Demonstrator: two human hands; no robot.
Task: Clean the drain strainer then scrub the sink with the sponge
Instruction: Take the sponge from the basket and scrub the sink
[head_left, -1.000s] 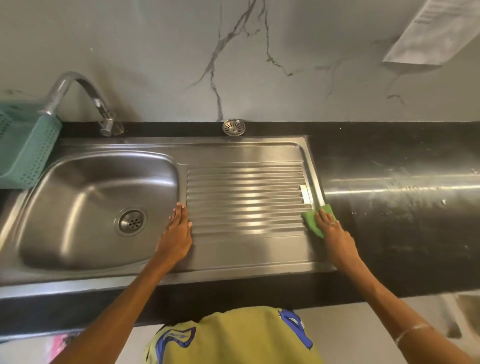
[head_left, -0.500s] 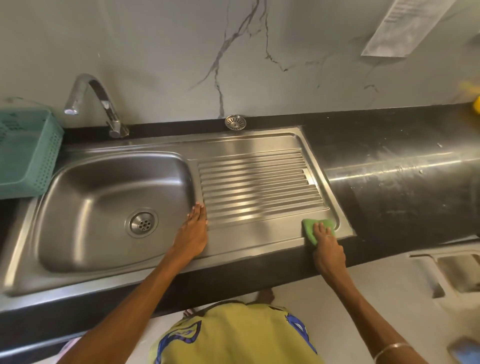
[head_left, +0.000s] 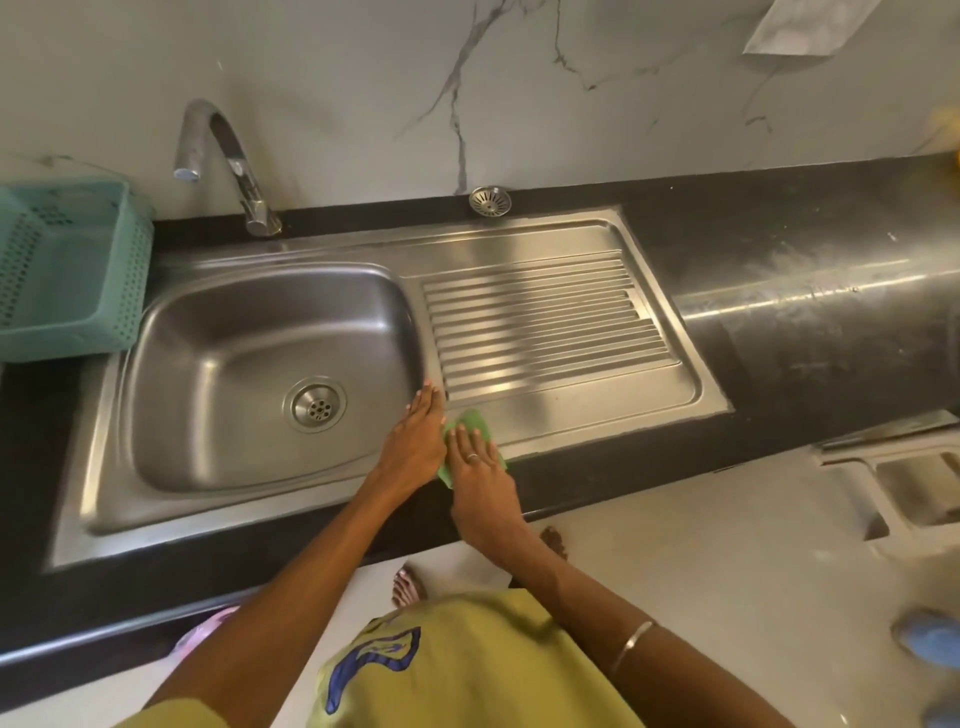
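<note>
Pressing down on a green sponge (head_left: 470, 439) with the right hand (head_left: 480, 480), fingers straight and laid flat over it, at the lower middle of the frame on the smooth front strip of the steel sink (head_left: 519, 239). Wearing a ring on one finger and a thin bangle (head_left: 631, 644) further down the forearm. Resting the left hand (head_left: 415, 441) flat just left of the sponge, fingers straight and together, tips reaching up along the ridge between the basin (head_left: 234, 374) and the ribbed drainboard (head_left: 545, 322); seeming to touch the sponge along the hand's right side.

Sitting in the basin floor, left of centre, the fixed drain (head_left: 315, 404) with its ring of holes. Lying apart from it, at the upper middle of the frame, the loose drain strainer (head_left: 490, 200), on the black counter (head_left: 805, 322) against the wall, just above the sink's back rim.

Arching over the basin from the upper left, a chrome tap (head_left: 223, 161). Standing at the far left, beside the basin, a teal perforated basket (head_left: 72, 270). Showing at the bottom, a yellow-green shirt (head_left: 457, 670) with blue print, and one foot on the pale floor below the counter edge.
</note>
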